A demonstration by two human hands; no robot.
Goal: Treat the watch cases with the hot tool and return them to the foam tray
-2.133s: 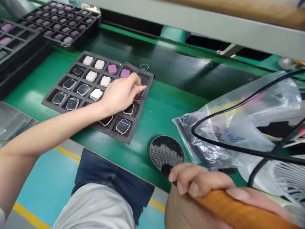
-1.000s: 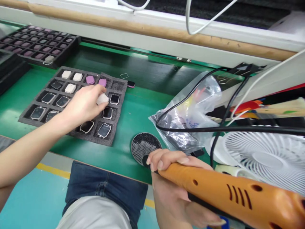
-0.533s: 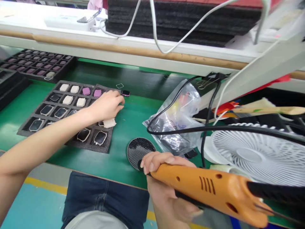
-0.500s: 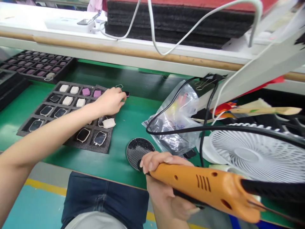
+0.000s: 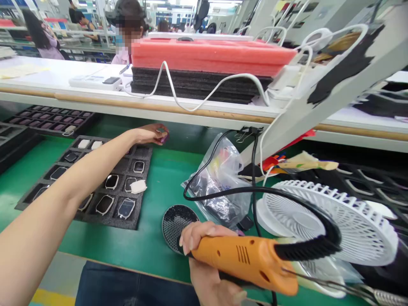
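Note:
My left hand (image 5: 149, 134) reaches past the far edge of a black foam tray (image 5: 132, 223) and closes on a small purple-edged watch body (image 5: 164, 137), mostly hidden by the fingers. The tray holds several dark-faced watch bodies (image 5: 126, 208) in its cells. A white watch case (image 5: 138, 186) lies across the cells near the right side. My right hand (image 5: 204, 255) grips an orange corded tool (image 5: 245, 261) with vent slots, just beside a round black perforated disc (image 5: 177, 227).
A second foam tray (image 5: 47, 123) sits at the back left on the green mat (image 5: 159, 250). A plastic bag (image 5: 216, 187), black cable (image 5: 255, 191) and white fan (image 5: 318, 221) lie to the right. A shelf (image 5: 191, 112) with stacked foam (image 5: 213, 55) crosses above. A person (image 5: 127, 25) sits beyond.
The view has tilted up and shows more of the room. My left hand moved from the tray to the far edge and took the small watch body. My right hand still grips the tool.

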